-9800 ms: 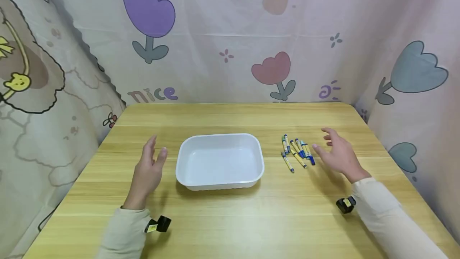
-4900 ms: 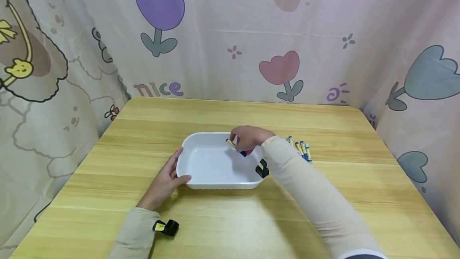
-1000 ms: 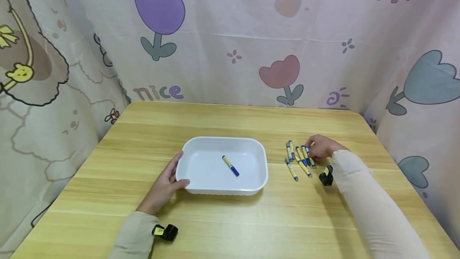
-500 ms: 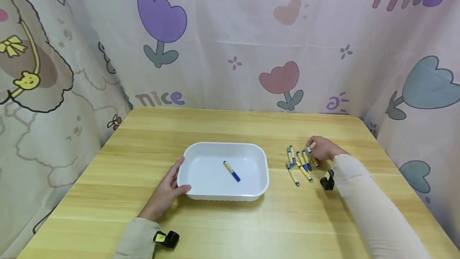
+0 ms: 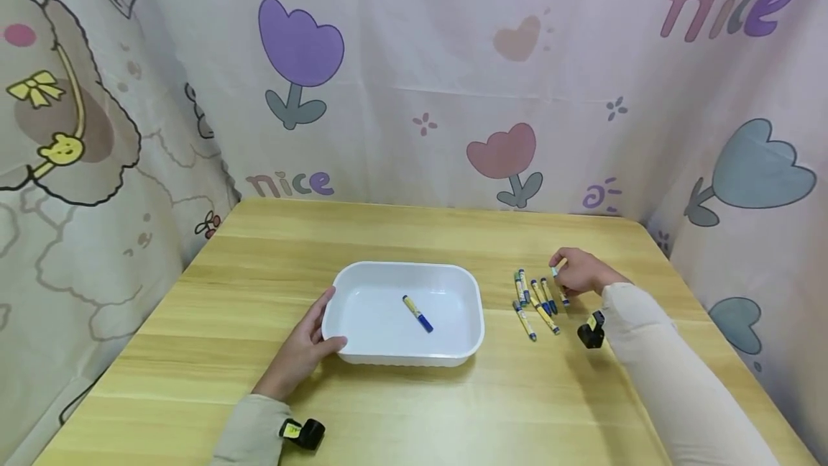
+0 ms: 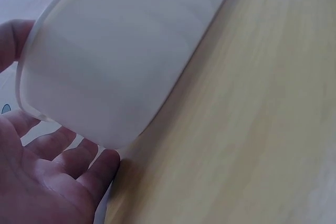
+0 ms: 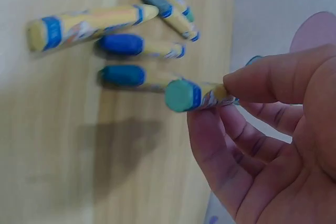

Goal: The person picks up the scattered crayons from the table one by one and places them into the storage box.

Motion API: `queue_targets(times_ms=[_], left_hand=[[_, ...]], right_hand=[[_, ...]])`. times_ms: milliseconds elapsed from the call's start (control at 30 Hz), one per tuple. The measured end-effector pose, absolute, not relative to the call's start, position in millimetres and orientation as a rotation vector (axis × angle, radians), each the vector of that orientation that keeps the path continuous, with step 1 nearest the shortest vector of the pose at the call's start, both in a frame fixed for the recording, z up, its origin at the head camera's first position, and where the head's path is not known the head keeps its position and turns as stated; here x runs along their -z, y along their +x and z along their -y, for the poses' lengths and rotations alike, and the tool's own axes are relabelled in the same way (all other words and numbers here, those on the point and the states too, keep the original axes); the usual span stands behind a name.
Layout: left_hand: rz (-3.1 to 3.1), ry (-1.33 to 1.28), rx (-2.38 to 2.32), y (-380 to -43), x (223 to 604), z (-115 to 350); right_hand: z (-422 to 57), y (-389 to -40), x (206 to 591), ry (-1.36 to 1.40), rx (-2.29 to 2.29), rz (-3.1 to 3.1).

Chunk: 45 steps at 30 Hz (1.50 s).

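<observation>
A white plastic tray (image 5: 407,360) stands on the wooden table, with one yellow-wrapped crayon (image 5: 417,313), blue at its near end, lying inside. My left hand (image 5: 302,344) holds the tray's left end, thumb over the rim. In the left wrist view its fingers (image 6: 79,156) lie against the outer wall. To the right, my right hand (image 5: 582,272) pinches a crayon with a pale green end (image 7: 179,96) between thumb and fingers, beside a loose group of crayons. The right wrist view shows that crayon above the table, overlapping a teal-tipped crayon (image 7: 123,75).
Several yellow-wrapped crayons lie loosely between tray and right hand, among them a blue-tipped one (image 7: 123,44) and a nearer slanted one (image 5: 525,322). A printed curtain (image 5: 401,92) hangs behind the table (image 5: 414,416) and along both sides.
The right hand released a crayon in the tray, went back to the group, and now has the green-ended crayon, drawn slightly apart from the others. The left hand came to the tray and stays there.
</observation>
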<state>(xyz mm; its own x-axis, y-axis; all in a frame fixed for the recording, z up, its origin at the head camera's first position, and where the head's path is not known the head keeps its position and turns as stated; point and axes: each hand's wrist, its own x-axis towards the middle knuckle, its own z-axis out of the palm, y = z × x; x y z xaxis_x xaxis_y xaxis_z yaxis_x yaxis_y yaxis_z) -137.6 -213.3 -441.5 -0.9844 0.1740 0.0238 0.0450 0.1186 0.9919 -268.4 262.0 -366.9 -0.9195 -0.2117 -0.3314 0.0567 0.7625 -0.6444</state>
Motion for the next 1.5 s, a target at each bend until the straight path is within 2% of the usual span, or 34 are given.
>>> queue_targets(times_ms=[700, 1500], left_hand=[[-2.304, 0.160, -1.988, -132.1, 444.4, 211.7], [-2.316, 0.196, -1.977, -137.3, 442.6, 213.0]], right_hand=[[-206.4, -274.4, 349.5, -0.387, 0.998, -2.583], [-132.9, -277.5, 341.7, -0.465, 1.013, -2.530]])
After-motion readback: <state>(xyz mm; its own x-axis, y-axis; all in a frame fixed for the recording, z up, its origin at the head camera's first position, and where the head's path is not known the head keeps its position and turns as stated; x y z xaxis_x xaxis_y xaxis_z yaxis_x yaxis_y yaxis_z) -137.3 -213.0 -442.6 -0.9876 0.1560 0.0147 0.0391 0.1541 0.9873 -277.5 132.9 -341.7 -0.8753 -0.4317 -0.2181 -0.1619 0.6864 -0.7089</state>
